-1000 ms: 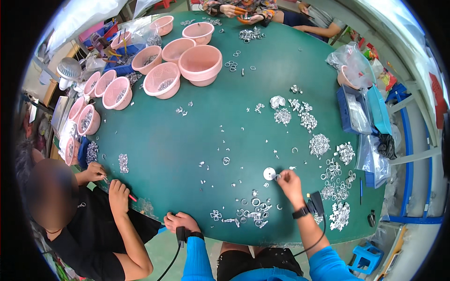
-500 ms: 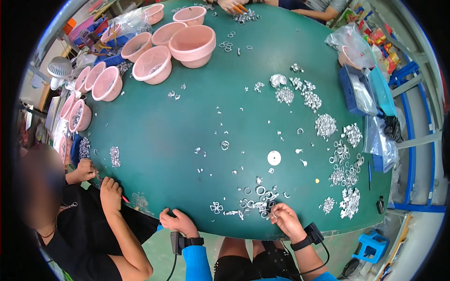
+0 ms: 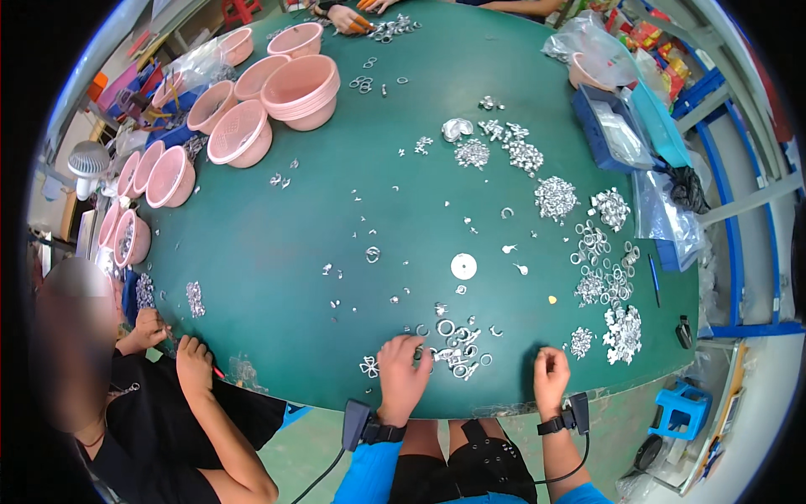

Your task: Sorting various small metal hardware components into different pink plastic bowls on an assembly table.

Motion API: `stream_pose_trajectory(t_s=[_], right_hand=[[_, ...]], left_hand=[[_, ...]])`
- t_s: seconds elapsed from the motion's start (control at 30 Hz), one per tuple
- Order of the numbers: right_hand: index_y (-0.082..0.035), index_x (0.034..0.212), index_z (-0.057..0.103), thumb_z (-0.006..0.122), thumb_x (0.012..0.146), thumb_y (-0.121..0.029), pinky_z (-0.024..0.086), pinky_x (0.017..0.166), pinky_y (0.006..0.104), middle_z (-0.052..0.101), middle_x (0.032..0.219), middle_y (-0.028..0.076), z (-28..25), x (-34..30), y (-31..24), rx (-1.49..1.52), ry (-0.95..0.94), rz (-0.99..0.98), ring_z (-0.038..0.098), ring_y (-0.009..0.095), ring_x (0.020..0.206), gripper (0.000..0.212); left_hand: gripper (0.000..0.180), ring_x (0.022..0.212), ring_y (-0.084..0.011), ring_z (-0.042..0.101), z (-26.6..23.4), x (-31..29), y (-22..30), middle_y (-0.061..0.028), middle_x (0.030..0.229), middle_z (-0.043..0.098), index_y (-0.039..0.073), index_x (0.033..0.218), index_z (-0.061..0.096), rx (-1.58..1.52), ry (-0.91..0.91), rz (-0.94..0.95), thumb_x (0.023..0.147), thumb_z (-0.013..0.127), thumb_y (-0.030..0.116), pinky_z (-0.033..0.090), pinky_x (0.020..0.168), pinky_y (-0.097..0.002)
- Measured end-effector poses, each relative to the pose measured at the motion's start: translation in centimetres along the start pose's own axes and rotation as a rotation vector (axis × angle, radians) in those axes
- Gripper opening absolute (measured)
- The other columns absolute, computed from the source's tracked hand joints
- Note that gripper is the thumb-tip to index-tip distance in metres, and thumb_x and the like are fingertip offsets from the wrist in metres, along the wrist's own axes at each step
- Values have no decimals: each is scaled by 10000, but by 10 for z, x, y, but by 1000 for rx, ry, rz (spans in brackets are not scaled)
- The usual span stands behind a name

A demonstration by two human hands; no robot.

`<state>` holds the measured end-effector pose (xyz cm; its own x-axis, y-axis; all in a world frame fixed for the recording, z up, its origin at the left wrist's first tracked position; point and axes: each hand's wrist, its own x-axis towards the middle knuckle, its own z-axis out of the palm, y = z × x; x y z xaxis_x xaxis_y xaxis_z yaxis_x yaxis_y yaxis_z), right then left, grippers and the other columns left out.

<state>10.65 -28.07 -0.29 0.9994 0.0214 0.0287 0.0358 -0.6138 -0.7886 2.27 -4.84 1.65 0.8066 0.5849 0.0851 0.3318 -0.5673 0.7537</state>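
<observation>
My left hand (image 3: 403,375) reaches over the left side of a loose pile of silver metal rings and small fittings (image 3: 458,346). Its thumb and forefinger are apart, and metal parts show in the gap between them. Beside it on the left lies a clover-shaped metal piece (image 3: 369,366). Near the table's front edge, my right hand (image 3: 551,375) is closed with the fingers curled in; whatever it may hold is hidden. To its right are a small heap of tiny metal parts (image 3: 581,342) and a larger heap of silver pieces (image 3: 622,334).
A white disc (image 3: 463,266) lies mid-table on the green tabletop (image 3: 277,336). Pink baskets (image 3: 300,88) stand far left; blue trays (image 3: 609,134) and plastic bags line the right. A co-worker (image 3: 168,420) sits at left, and another person's hands (image 3: 351,18) work at the far edge.
The view has shifted, so the table's things sit further left. My left hand has moved from the table edge to the ring pile; my right hand has left the pile toward the right.
</observation>
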Motion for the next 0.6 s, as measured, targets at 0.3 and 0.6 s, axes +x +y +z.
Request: stream_pose_trajectory(t_s=[0.3, 0.6], right_hand=[[-13, 813, 485, 480, 703, -14, 372, 603, 412, 469, 712, 151, -25, -26, 40, -417, -85, -334, 457, 334, 659, 110], [-17, 818, 480, 476, 687, -3, 365, 595, 414, 468, 713, 153, -27, -26, 47, -385, -50, -373, 452, 333, 655, 132]], left_hand=[[271, 811, -253, 461, 38, 21, 8, -81, 854, 503, 51, 876, 552, 205, -117, 177, 638, 616, 163, 331, 729, -361], [300, 846, -266, 446, 26, 20, 7, -88, 881, 489, 46, 888, 546, 270, -38, 74, 618, 613, 157, 317, 768, -400]])
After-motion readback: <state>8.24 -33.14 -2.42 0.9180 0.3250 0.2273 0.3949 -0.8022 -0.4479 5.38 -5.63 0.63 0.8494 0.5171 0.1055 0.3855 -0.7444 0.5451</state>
